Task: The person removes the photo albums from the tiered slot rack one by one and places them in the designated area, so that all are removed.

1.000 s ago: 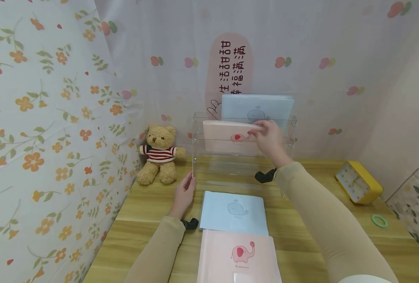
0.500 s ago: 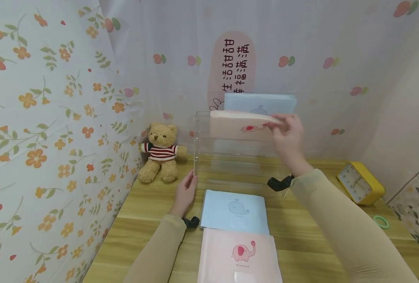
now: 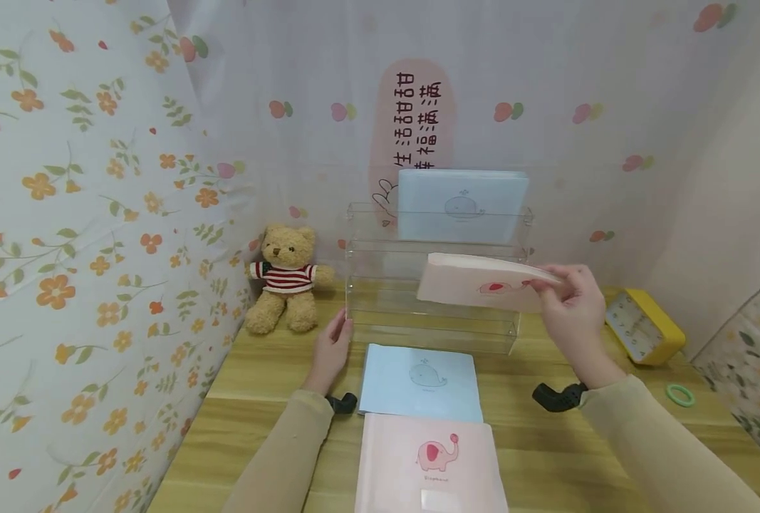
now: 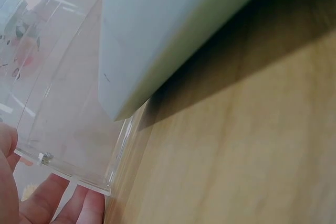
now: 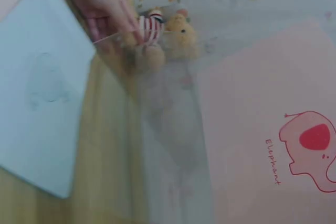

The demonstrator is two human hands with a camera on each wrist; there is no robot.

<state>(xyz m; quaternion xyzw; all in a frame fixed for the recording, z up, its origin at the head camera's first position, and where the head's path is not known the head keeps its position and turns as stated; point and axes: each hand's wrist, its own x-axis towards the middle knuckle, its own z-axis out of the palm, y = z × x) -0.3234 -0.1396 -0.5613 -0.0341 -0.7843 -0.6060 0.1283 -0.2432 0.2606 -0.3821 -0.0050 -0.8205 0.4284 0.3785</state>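
My right hand [image 3: 572, 313] pinches a pink elephant booklet [image 3: 463, 280] at its right end, thumb in front. The booklet is tilted, in front of the lower tiers of a clear acrylic rack [image 3: 440, 329]. In the right wrist view its cover [image 5: 247, 129] fills the right side, with the word "Elephant". My left hand [image 3: 331, 353] grips the rack's left side edge; the left wrist view shows thumb and fingers on opposite faces of the clear panel [image 4: 68, 103]. Blue whale booklets [image 3: 431, 221] stand in the rack's top tier.
In front of the rack a blue whale booklet [image 3: 392, 392] lies on the wooden table [image 3: 546, 456], partly under a pink elephant booklet [image 3: 392, 470]. A teddy bear [image 3: 288, 278] sits at left. A yellow clock [image 3: 649, 328] and green ring [image 3: 679, 395] are at right.
My right hand has lifted the pink booklet out of the rack's middle tier and brought it right and down, toward me. The left hand has stayed at the rack's side.
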